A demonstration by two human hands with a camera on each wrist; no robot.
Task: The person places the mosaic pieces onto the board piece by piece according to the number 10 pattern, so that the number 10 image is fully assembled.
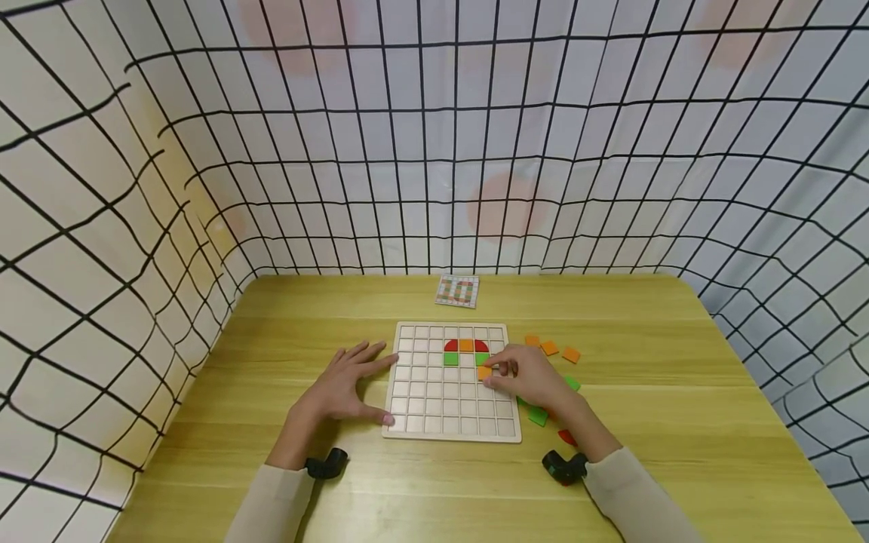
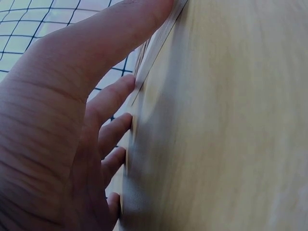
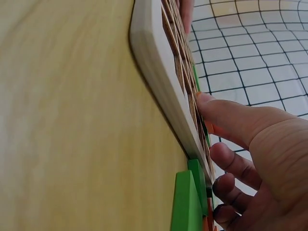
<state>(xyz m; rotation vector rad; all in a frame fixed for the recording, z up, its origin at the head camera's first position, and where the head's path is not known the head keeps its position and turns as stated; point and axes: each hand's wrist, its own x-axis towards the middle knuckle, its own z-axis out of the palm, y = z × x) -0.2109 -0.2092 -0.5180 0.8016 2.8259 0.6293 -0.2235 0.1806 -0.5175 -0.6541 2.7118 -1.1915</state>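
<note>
A pale wooden grid board (image 1: 425,388) lies on the table. My left hand (image 1: 346,383) is spread at its left side, with thumb and index finger touching the board's edge; the left wrist view shows this thumb (image 2: 110,38) along the rim. Between thumb and index finger, my right hand (image 1: 532,375) pinches an orange square tile (image 1: 484,373) at a cell right of centre. Just above it on the board sit a green tile (image 1: 482,359), another green tile (image 1: 451,359), an orange tile (image 1: 465,345) and two red rounded tiles (image 1: 451,345).
Loose orange tiles (image 1: 571,354) lie right of the board. Green tiles (image 1: 538,416) and a red piece (image 1: 566,437) lie near my right forearm, partly hidden by it. Behind the board is a small patterned card (image 1: 457,291). White walls with black grid lines (image 1: 434,136) surround the table.
</note>
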